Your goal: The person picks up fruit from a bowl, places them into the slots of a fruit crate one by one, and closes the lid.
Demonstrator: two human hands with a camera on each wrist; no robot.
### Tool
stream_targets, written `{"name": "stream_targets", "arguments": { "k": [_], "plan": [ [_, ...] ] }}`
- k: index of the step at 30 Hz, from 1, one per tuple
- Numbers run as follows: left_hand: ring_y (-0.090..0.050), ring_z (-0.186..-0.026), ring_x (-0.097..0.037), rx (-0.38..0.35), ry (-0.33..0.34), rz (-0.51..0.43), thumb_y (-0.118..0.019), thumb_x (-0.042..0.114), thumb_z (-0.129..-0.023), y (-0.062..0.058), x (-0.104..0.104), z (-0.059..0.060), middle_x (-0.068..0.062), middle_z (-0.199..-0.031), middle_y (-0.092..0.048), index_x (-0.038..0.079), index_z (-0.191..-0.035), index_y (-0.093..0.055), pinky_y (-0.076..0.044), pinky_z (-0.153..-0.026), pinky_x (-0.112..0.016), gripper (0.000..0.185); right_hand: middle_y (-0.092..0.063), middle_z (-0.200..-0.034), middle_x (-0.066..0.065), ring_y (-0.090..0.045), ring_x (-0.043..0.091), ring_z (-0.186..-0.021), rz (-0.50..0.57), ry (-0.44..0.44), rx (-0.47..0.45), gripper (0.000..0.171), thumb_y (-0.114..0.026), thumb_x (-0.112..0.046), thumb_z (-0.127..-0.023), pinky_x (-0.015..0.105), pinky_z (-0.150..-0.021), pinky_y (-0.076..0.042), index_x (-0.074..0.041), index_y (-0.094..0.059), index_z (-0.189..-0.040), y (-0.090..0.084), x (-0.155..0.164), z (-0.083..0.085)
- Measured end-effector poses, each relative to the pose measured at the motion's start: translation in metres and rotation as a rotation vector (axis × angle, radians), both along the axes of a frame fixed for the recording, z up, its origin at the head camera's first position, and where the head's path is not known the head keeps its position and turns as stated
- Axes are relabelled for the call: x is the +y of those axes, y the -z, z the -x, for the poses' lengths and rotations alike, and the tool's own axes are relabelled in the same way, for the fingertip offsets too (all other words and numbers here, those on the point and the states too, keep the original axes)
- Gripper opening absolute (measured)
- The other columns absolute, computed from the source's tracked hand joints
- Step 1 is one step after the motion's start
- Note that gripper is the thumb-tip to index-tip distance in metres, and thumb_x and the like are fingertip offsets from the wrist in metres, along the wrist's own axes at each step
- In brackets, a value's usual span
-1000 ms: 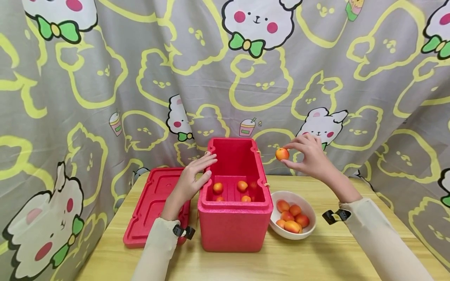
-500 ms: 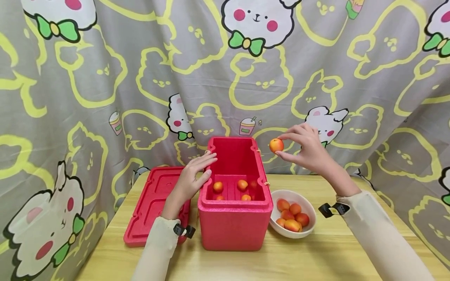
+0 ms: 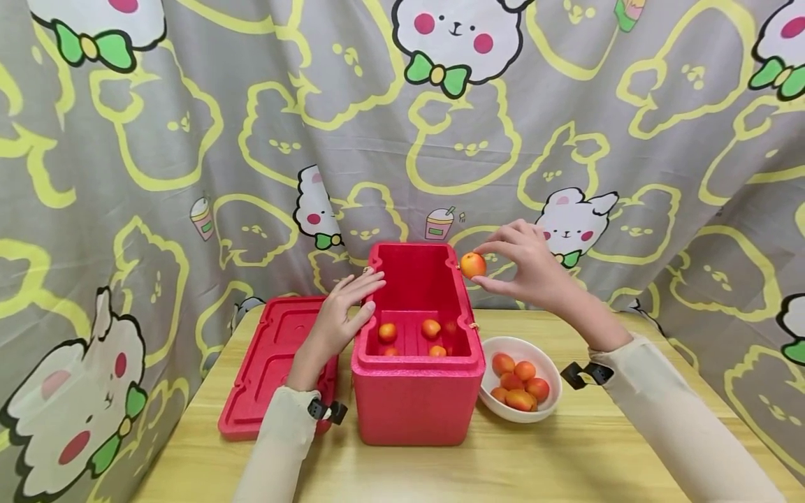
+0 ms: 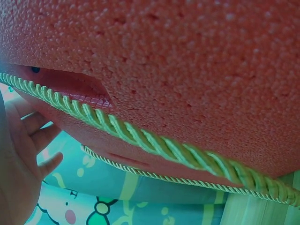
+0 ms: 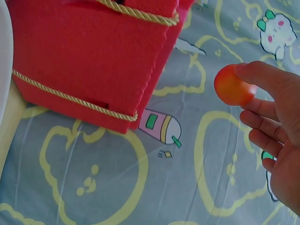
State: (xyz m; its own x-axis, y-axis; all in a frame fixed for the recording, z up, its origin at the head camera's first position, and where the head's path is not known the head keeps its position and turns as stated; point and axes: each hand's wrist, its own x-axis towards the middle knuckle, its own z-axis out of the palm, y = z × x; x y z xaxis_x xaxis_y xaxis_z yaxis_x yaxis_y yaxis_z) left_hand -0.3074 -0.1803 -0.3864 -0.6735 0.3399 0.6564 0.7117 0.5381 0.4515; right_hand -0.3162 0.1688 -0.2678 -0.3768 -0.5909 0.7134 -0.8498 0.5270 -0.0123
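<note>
A red foam box [image 3: 418, 399] stands open on the wooden table, with several small apricots [image 3: 430, 327] on its floor. My left hand [image 3: 344, 312] rests with straight fingers against the box's left rim; the left wrist view shows that hand [image 4: 18, 168] beside the box wall [image 4: 187, 75] and its green cord [image 4: 154, 143]. My right hand [image 3: 516, 265] pinches one apricot [image 3: 473, 265] in the air above the box's right rim. In the right wrist view the same apricot [image 5: 232, 85] sits at my right hand's fingertips [image 5: 255, 77], with the box [image 5: 89, 56] below.
The box's red lid [image 3: 270, 367] lies flat to the left. A white bowl [image 3: 546, 409] holding several apricots sits right of the box. A cartoon-print curtain [image 3: 189, 140] hangs close behind the table. The table's front edge [image 3: 503, 475] is bare wood.
My right hand has carried the apricot leftward, from beside the box to above its right rim. The left hand has stayed on the left rim.
</note>
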Motion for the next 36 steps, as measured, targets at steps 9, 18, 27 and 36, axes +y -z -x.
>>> {"name": "stream_targets", "arguments": {
  "k": [9, 18, 27, 36],
  "plan": [
    [-0.043, -0.149, -0.024, -0.012, 0.001, -0.002, -0.060, 0.026, -0.095, 0.000, 0.000, 0.000, -0.004, -0.152, -0.055, 0.013, -0.143, -0.060, -0.026, -0.124, -0.057, 0.050, -0.067, -0.096, 0.008, -0.052, 0.023, -0.096, -0.079, -0.057, 0.061, 0.037, -0.093, -0.019, -0.069, 0.049, -0.090, -0.038, -0.006, -0.077, -0.100, -0.001, -0.019, -0.003],
    [-0.044, -0.148, -0.026, 0.002, 0.007, -0.006, -0.061, 0.025, -0.095, 0.000, -0.001, -0.001, -0.006, -0.151, -0.056, 0.011, -0.142, -0.061, -0.027, -0.123, -0.060, 0.049, -0.069, -0.104, 0.006, -0.055, 0.024, -0.106, -0.174, -0.042, 0.008, 0.040, -0.091, -0.025, -0.072, 0.051, -0.095, -0.041, -0.008, -0.077, -0.105, -0.002, -0.032, -0.007],
    [-0.043, -0.148, -0.027, -0.002, 0.011, -0.010, -0.060, 0.026, -0.096, 0.000, 0.001, -0.001, -0.007, -0.151, -0.056, 0.008, -0.141, -0.061, -0.027, -0.122, -0.060, 0.049, -0.067, -0.103, 0.006, -0.054, 0.024, -0.107, -0.189, -0.062, 0.006, 0.038, -0.091, -0.026, -0.072, 0.049, -0.096, -0.041, -0.008, -0.077, -0.103, 0.001, -0.041, -0.004],
    [-0.044, -0.148, -0.028, -0.006, 0.005, -0.012, -0.060, 0.025, -0.096, -0.001, 0.001, -0.002, -0.007, -0.151, -0.057, 0.008, -0.141, -0.061, -0.027, -0.122, -0.061, 0.048, -0.068, -0.104, 0.005, -0.055, 0.022, -0.106, -0.204, -0.094, 0.012, 0.039, -0.091, -0.030, -0.073, 0.049, -0.096, -0.043, -0.009, -0.076, -0.103, 0.008, -0.056, -0.003]
  ]
}}
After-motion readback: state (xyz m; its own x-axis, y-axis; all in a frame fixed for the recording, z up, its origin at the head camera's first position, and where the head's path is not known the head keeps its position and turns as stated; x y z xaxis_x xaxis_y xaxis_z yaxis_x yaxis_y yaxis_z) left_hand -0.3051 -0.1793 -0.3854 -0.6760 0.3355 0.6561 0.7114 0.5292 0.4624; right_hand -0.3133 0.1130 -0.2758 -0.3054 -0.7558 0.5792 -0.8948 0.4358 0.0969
